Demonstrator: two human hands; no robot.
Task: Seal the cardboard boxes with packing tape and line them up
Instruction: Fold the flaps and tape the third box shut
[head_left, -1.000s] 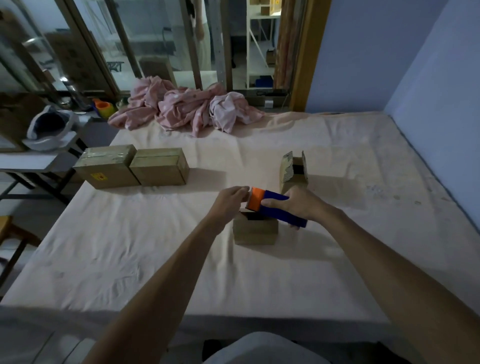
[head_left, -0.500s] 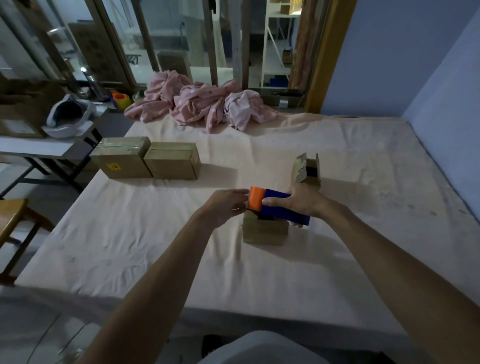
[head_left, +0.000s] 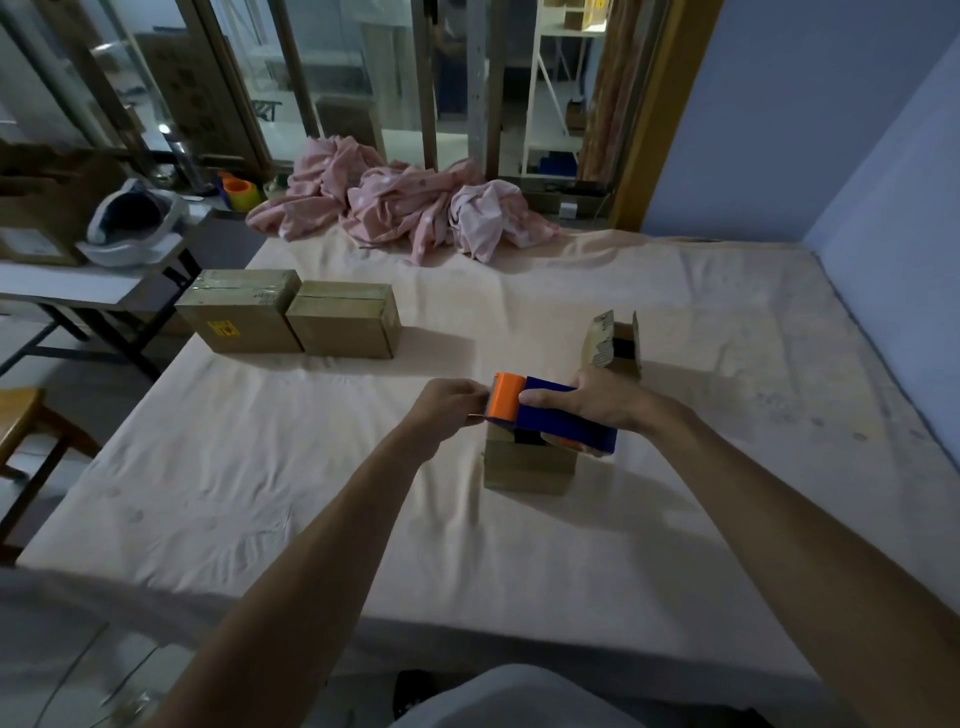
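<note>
Item one, your right hand (head_left: 597, 402): clamped round the blue body of the tape dispenser (head_left: 558, 423), holding it on top of the near box (head_left: 527, 465), which sits near the middle of the sheet-covered surface (head_left: 311, 467). Item two, your left hand (head_left: 449, 408): fingers drawn together at the dispenser's orange head, apparently pinching the free end of the tape (head_left: 477, 414), of which only a thin sliver shows. Step in hand, as I judge it: starting a strip on the near box, whose top is mostly hidden by the dispenser. Next move calls for you to anchor that end on the box's left side and draw the dispenser rightward along the seam, keeping the box from sliding on the soft sheet. Item three, the open box (head_left: 615, 343): just beyond your right hand, flaps upright, not yet sealed. Item four, the two sealed boxes (head_left: 291, 319): far left, touching side by side, already in line. Writing: a yellow label (head_left: 221, 327) on the leftmost box's front and small print on its top and on the open box's flap, all too small to read; no brand is legible.
</note>
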